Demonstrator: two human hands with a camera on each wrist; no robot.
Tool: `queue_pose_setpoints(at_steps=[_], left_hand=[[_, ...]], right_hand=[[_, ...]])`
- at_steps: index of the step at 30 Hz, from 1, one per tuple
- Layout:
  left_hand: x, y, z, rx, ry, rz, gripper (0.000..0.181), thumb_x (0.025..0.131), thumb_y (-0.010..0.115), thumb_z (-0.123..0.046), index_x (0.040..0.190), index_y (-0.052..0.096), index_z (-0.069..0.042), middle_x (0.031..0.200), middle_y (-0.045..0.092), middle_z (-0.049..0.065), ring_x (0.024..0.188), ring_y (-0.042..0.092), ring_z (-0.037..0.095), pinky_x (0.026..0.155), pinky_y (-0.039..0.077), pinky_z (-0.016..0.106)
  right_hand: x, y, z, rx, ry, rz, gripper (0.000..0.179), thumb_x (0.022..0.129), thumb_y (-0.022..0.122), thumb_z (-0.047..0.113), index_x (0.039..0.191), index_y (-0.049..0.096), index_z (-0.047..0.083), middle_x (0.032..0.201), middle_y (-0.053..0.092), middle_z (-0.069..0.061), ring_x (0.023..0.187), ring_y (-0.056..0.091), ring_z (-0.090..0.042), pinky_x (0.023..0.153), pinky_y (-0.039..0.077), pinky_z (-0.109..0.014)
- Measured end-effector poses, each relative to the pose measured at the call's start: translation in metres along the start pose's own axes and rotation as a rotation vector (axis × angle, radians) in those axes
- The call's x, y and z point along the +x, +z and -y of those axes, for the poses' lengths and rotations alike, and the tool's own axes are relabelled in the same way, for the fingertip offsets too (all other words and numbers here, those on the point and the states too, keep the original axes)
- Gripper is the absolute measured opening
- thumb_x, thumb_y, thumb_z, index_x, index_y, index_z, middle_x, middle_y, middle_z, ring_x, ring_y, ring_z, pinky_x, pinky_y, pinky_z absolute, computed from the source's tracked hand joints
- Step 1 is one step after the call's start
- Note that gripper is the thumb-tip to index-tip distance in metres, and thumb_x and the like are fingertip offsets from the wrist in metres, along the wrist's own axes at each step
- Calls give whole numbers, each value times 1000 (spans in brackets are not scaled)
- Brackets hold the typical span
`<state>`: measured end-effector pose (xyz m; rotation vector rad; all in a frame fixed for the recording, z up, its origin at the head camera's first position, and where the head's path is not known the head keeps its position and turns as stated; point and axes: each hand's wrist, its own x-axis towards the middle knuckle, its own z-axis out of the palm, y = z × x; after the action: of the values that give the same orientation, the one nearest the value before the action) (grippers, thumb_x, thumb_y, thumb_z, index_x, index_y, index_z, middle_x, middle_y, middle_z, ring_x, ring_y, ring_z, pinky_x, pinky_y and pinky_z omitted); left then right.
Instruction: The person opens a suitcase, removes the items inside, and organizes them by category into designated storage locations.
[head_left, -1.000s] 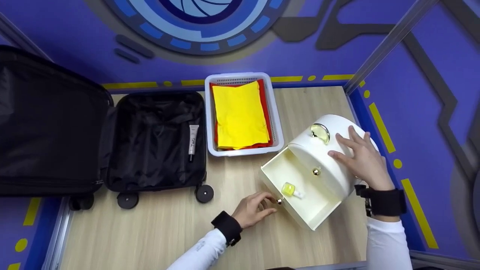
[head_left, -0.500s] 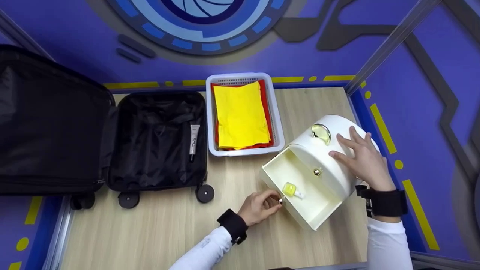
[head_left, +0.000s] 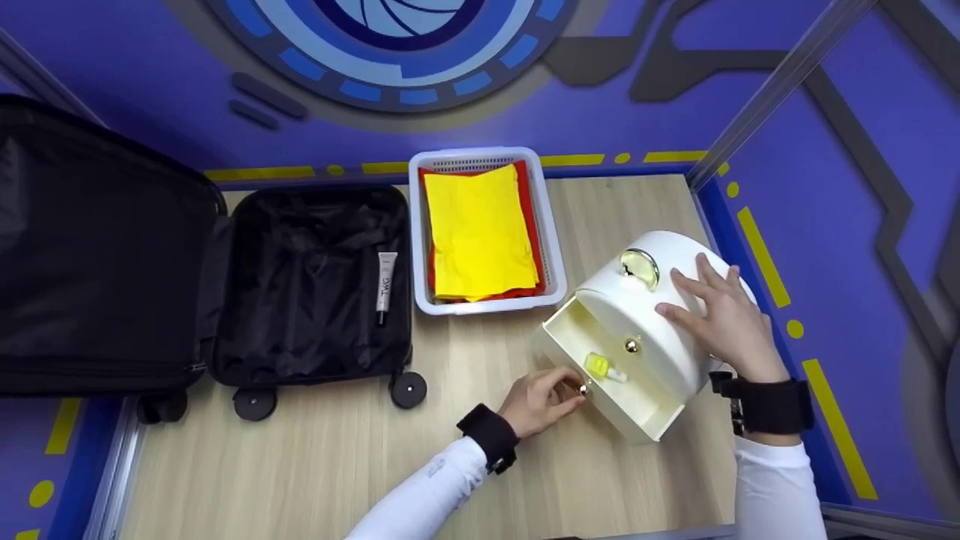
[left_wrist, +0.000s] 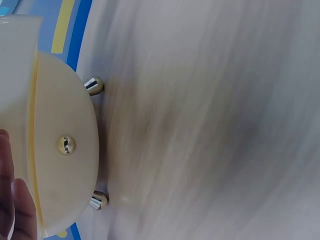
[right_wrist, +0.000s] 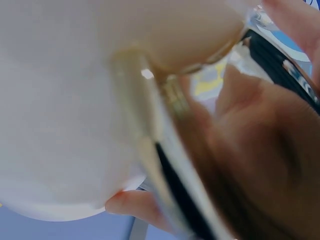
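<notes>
A white round-topped drawer box (head_left: 675, 352) stands at the right with one drawer (head_left: 637, 431) pulled partly out. A small yellow nail polish bottle (head_left: 598, 366) with a whitish cap lies inside it. My left hand (head_left: 534, 401) pinches the gold knob (head_left: 584, 389) on this drawer's front. In the left wrist view only a few fingertips (left_wrist: 22, 205) show, beside a lower rounded front with its own gold knob (left_wrist: 66, 145). My right hand (head_left: 731, 319) rests with spread fingers on the box's top, behind a gold ring handle (head_left: 640, 268).
A white basket (head_left: 553, 247) holding yellow cloth (head_left: 480, 232) and red cloth (head_left: 527, 202) stands at the back middle. Left of it lies an open black suitcase (head_left: 300, 300) with a white tube (head_left: 385, 281) inside. Patterned blue-purple walls enclose the wooden table (head_left: 315, 480).
My left hand has closed its fingers on the knob and moved to the right. The drawer has slid further into the box, carrying the bottle along. My right hand stays in place.
</notes>
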<state>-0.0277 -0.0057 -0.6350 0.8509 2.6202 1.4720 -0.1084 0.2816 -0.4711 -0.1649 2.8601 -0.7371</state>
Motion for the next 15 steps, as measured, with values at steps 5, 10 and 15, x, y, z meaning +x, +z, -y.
queue_pose_setpoints(at_steps=[5, 10, 15], left_hand=[[16, 7, 3, -27, -51, -1, 21, 97, 75, -25, 115, 67, -18, 101, 75, -5, 82, 66, 5, 73, 47, 11], [34, 11, 3, -45, -71, 7, 21, 96, 76, -24, 114, 67, -18, 99, 75, -4, 83, 69, 9, 73, 48, 13], [51, 15, 3, -15, -71, 28, 19, 96, 76, -24, 112, 67, -18, 98, 75, -3, 82, 70, 11, 70, 47, 12]], right_hand=[[0, 1, 0, -2, -7, -5, 77, 95, 67, 61, 154, 51, 13, 170, 19, -20, 150, 2, -60, 89, 17, -95], [0, 0, 1, 4, 9, 2, 80, 94, 67, 62, 154, 51, 12, 170, 18, -19, 152, 0, -58, 91, 14, -95], [-1, 0, 1, 12, 7, -4, 79, 94, 67, 61, 154, 51, 12, 170, 18, -20, 152, 0, -58, 90, 13, -95]])
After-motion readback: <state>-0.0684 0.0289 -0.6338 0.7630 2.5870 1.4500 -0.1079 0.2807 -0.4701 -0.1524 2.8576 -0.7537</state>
